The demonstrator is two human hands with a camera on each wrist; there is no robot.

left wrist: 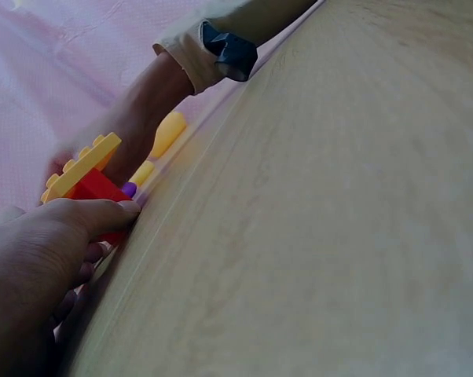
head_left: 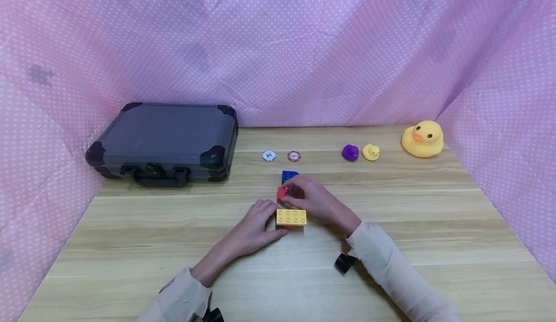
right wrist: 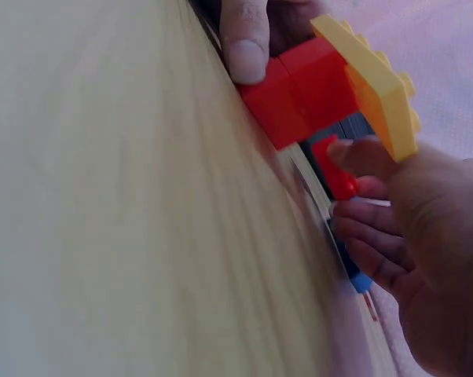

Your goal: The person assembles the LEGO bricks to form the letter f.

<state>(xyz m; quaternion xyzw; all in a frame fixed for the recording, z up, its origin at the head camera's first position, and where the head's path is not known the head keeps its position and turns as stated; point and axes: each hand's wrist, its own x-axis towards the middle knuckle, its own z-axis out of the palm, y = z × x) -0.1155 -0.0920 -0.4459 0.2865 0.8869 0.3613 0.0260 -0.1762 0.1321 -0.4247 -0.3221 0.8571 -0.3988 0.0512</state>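
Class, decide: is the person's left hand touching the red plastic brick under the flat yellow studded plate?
Touching. The right wrist view shows the left hand thumb pressed against the red brick.

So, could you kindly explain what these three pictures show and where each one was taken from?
There is no machine, just a person's two bare hands. The wide picture comes from a head camera looking down at a wooden table; the other two come from cameras on each wrist. The left hand steadies a small stack: a yellow brick on red bricks. The right hand pinches a small red brick just behind it. Also on the table: a blue brick, two chips, three toy ducks and a dark case.
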